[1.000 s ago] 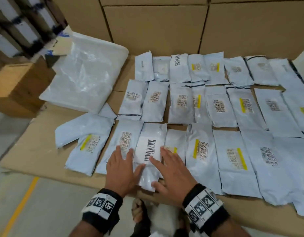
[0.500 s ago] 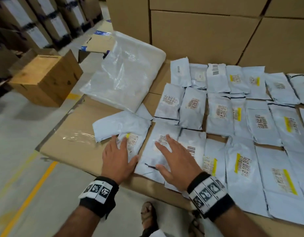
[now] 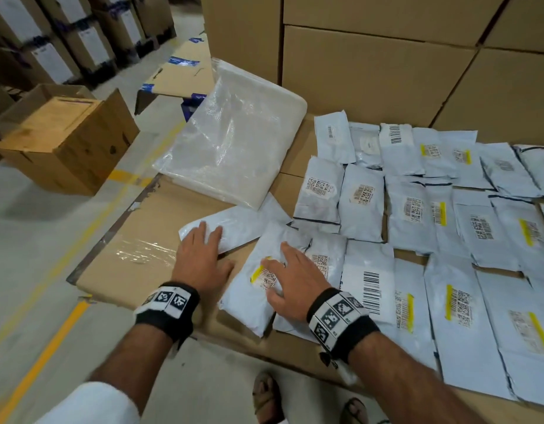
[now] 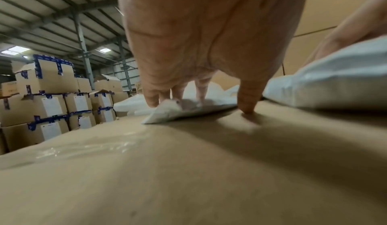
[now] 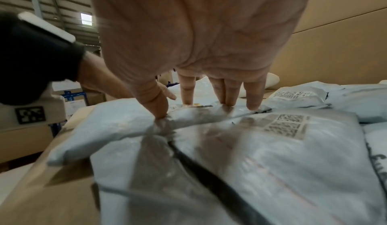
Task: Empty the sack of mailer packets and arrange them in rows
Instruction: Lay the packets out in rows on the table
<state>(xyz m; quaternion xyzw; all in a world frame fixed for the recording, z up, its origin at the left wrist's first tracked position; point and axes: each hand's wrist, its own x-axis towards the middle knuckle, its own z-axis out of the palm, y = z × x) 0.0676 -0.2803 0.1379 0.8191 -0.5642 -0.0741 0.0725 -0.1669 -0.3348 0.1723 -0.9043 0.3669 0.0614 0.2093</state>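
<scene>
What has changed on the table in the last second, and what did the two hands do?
Both hands shifted left along the front row. The left hand now presses flat on the loose, tilted packet at the row's end; the right hand rests flat on the yellow-striped packet. Neither has a grip on anything. The two back rows and the empty sack stayed put.

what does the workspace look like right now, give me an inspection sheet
surface: cardboard worktop, clear tape patch near its left edge.
job's things: mailer packets in three rows; loose packet lies askew at the left; yellow-label packet ends the front row; flat sack behind.
clutter: nothing seen.
grippers: left hand flat, fingertips on the loose packet; right hand spread, pressing the yellow-label packet.
cables: nothing seen.
surroundings: large cartons behind, brown box on floor, yellow floor line.
</scene>
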